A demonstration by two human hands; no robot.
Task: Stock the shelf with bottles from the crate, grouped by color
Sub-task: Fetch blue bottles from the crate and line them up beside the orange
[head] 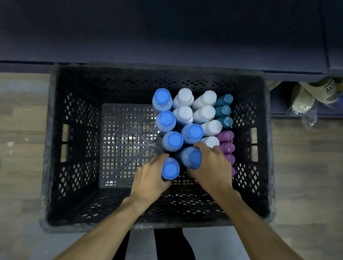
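Observation:
A black perforated crate stands on the floor below me, its right half packed with upright bottles. Several blue-capped bottles form the left columns, several white bottles the middle, three teal bottles the far right and purple bottles the near right. My left hand is wrapped around the nearest blue bottle. My right hand grips the blue bottle beside it and covers part of the purple row. The dark shelf lies just beyond the crate.
The crate's left half shows its bare grid bottom. Beige sandals and crumpled plastic lie under the shelf at the right. Wood-pattern floor surrounds the crate. My dark-trousered legs are at its near edge.

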